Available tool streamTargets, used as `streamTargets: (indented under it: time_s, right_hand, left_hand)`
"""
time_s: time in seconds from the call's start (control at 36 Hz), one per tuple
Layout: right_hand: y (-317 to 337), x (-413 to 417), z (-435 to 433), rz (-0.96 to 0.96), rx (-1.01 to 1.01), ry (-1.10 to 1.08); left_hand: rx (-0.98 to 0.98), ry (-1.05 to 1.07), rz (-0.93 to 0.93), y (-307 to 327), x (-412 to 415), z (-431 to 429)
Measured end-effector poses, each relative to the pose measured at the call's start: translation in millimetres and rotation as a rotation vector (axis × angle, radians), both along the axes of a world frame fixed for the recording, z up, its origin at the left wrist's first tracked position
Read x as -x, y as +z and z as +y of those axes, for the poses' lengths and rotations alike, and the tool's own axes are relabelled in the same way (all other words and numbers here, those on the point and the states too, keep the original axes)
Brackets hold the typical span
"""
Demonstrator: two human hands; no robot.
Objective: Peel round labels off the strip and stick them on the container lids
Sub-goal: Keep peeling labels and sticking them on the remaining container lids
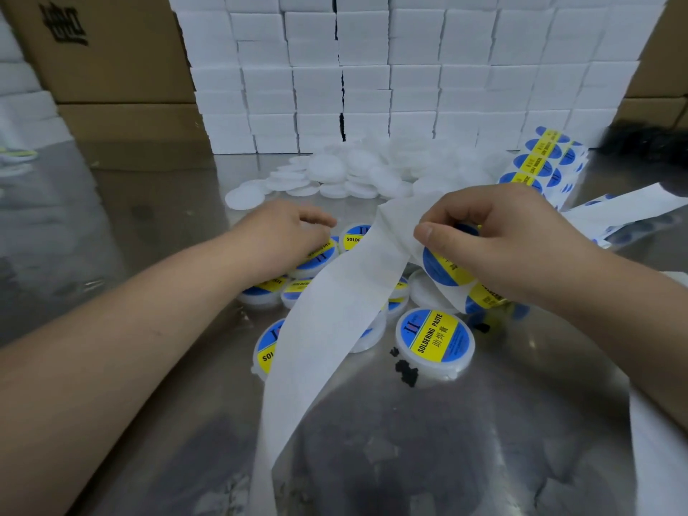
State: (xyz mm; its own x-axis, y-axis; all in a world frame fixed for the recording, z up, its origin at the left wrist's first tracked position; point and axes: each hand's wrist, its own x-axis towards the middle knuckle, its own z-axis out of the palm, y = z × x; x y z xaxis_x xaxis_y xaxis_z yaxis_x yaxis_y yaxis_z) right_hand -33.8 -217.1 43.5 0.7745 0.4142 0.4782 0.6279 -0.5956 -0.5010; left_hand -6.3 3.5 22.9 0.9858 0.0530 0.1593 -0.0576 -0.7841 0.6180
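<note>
My right hand (495, 236) pinches the white backing strip (335, 310) between thumb and fingers, with a blue and yellow round label (443, 268) showing just under the thumb. The empty strip trails down toward me over the steel table. My left hand (286, 232) lies on top of a labelled container lid (316, 260), fingers curved over it. Several labelled lids sit clustered between my hands, one (433, 338) plainly readable in front. Whether the label is free of the strip I cannot tell.
A heap of plain white lids (350, 173) lies behind my hands. A folded stack of unused labels (540, 165) rests at the right. White boxes (391, 68) form a wall at the back, cardboard cartons (111, 68) on the left. Black crumbs (405, 370) dot the steel table (446, 441).
</note>
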Motion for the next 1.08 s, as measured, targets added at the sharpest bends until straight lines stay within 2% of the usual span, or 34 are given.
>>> streamTargets:
  time_s: [0.08, 0.22, 0.33, 0.58, 0.81, 0.97, 1.08]
  right_hand:
    - [0.3, 0.1, -0.5, 0.006, 0.002, 0.001]
    - [0.7, -0.4, -2.0, 0.026, 0.014, 0.0]
    - [1.6, -0.7, -1.8, 0.023, 0.027, 0.004]
    - [2.6, 1.6, -1.6, -0.025, 0.081, 0.056]
    - [1.8, -0.2, -2.1, -0.023, 0.088, 0.047]
    - [2.1, -2.5, -1.4, -0.037, 0.112, 0.025]
    - [1.8, -1.8, -2.1, -0.029, 0.111, 0.026]
  left_hand:
    - [0.108, 0.019, -0.116, 4.3, -4.3, 1.4]
    - [0.149, 0.055, -0.136, 12.1, -19.5, -3.0]
    - [-0.023, 0.011, -0.103, 23.2, -47.0, -9.1]
    - [-0.636, -0.151, 0.008, 32.0, -121.7, -23.9]
    - [-0.924, -0.212, 0.006, 21.9, -159.8, -45.6]
    - [-0.899, -0.167, -0.215, 9.5, -165.1, -50.0]
    - [-0.823, -0.153, -0.293, 16.1, -162.6, -50.4]
